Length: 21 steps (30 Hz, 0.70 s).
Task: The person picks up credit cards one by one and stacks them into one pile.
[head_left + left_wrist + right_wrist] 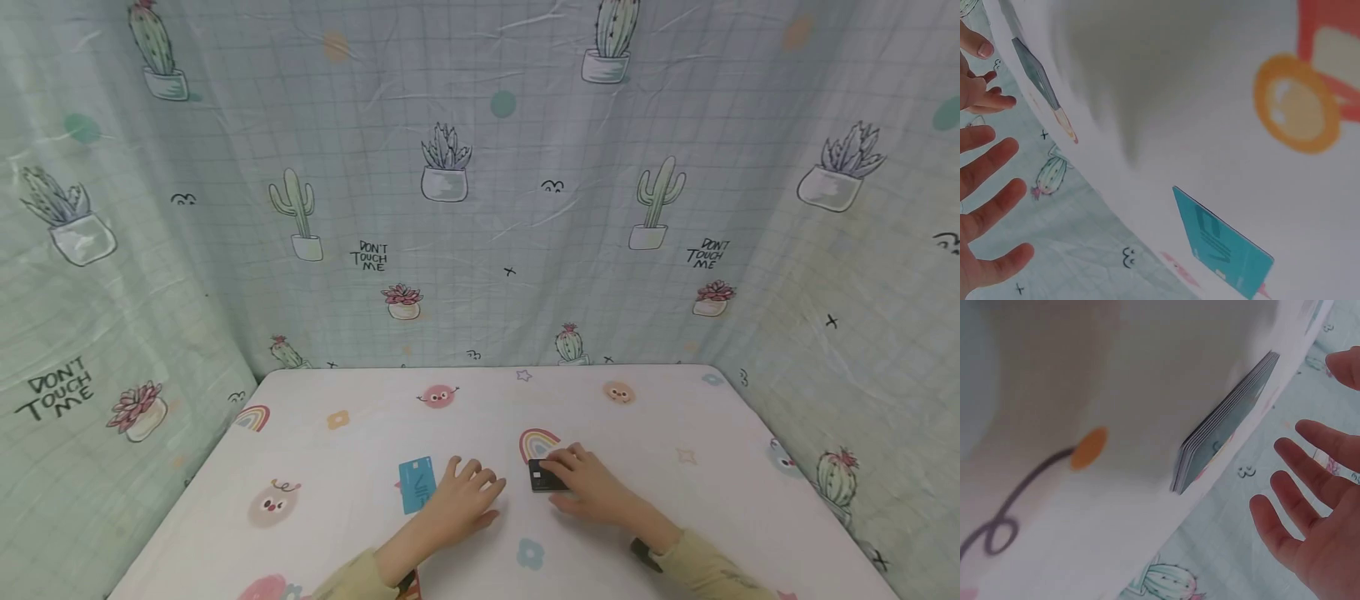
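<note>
A blue bank card (417, 479) lies flat on the table to the left; the left wrist view shows the same blue card (1225, 244) with large lettering. My left hand (461, 498) hovers just right of it, fingers spread and holding nothing, as the left hand (991, 206) also shows in its own wrist view. Right of centre lies a stack of dark cards (540, 477), several cards thick in the right wrist view (1229, 422). Over its right part is my right hand (592, 487). Loose, separated fingers show on the right hand (1329, 512), with nothing held.
A dark object (645, 554) lies partly hidden under the right forearm. Beside the left sleeve, an orange and black item (409, 585) shows at the bottom edge. The white table (360, 450) has printed cartoons, and a cactus-patterned curtain (487, 233) stands behind and at the sides.
</note>
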Motion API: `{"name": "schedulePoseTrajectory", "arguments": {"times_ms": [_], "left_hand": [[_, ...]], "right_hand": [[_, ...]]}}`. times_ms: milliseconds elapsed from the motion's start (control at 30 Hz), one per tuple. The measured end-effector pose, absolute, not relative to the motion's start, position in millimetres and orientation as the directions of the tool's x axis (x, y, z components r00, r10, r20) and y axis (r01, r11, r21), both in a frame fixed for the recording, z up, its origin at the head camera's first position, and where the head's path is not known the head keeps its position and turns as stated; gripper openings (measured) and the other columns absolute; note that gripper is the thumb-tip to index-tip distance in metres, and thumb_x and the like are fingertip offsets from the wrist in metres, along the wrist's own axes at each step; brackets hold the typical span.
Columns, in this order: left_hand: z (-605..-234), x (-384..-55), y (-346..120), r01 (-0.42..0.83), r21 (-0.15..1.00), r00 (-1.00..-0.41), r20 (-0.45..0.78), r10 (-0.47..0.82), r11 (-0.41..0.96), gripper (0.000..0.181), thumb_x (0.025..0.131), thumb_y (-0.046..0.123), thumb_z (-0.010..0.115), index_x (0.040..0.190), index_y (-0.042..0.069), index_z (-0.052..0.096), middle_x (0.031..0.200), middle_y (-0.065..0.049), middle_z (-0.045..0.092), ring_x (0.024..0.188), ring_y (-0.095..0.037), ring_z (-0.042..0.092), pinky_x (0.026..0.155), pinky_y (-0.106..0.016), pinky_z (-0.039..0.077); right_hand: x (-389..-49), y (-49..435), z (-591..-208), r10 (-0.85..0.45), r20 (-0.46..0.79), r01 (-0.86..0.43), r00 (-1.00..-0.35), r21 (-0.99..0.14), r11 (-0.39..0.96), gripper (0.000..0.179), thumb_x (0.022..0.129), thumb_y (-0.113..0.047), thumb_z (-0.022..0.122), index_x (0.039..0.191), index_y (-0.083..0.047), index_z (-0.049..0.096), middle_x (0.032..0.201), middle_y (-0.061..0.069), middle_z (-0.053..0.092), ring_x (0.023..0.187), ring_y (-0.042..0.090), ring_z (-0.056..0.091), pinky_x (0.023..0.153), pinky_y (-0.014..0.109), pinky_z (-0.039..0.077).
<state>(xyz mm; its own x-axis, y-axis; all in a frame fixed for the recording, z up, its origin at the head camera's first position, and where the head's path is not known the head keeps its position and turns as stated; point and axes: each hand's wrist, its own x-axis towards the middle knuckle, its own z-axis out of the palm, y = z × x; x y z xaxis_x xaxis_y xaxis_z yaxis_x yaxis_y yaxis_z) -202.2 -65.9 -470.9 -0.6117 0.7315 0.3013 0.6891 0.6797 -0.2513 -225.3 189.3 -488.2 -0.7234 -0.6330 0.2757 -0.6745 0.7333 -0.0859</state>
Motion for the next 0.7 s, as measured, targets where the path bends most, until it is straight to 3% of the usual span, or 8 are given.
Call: {"name": "schedulePoseTrajectory", "arguments": {"times_ms": [233, 533, 700], "left_hand": [[-474, -191, -87, 0.685, -0.216, -0.636, 0.288, 0.716, 0.696, 0.038, 0.078, 0.038, 0.065, 0.111, 0.021, 0.058, 0.103, 0.006, 0.058, 0.096, -0.015, 0.048, 0.085, -0.047, 0.041], [-482, -181, -122, 0.685, -0.257, -0.604, 0.322, 0.729, 0.682, 0.039, 0.074, 0.037, 0.067, 0.108, 0.019, 0.058, 0.102, 0.005, 0.056, 0.093, -0.015, 0.049, 0.08, -0.045, 0.045], [-483, -177, -137, 0.666, -0.237, -0.641, 0.304, 0.705, 0.708, 0.041, 0.075, 0.037, 0.066, 0.11, 0.019, 0.058, 0.105, 0.005, 0.058, 0.099, -0.018, 0.05, 0.084, -0.047, 0.042]], "right_hand": [[-223, 173, -488, -0.658, 0.31, -0.707, -0.687, -0.072, 0.704, 0.042, 0.079, -0.031, 0.062, 0.116, -0.011, 0.056, 0.111, 0.0, 0.054, 0.097, 0.014, 0.044, 0.077, 0.032, 0.044], [-223, 158, -488, -0.715, 0.332, -0.771, -0.615, -0.065, 0.633, 0.041, 0.08, -0.031, 0.063, 0.114, -0.009, 0.056, 0.11, 0.0, 0.054, 0.094, 0.013, 0.043, 0.078, 0.032, 0.042], [-223, 149, -486, -0.726, 0.307, -0.777, -0.616, -0.081, 0.625, 0.042, 0.081, -0.03, 0.062, 0.116, -0.009, 0.055, 0.111, 0.001, 0.053, 0.096, 0.016, 0.044, 0.08, 0.032, 0.042]]}}
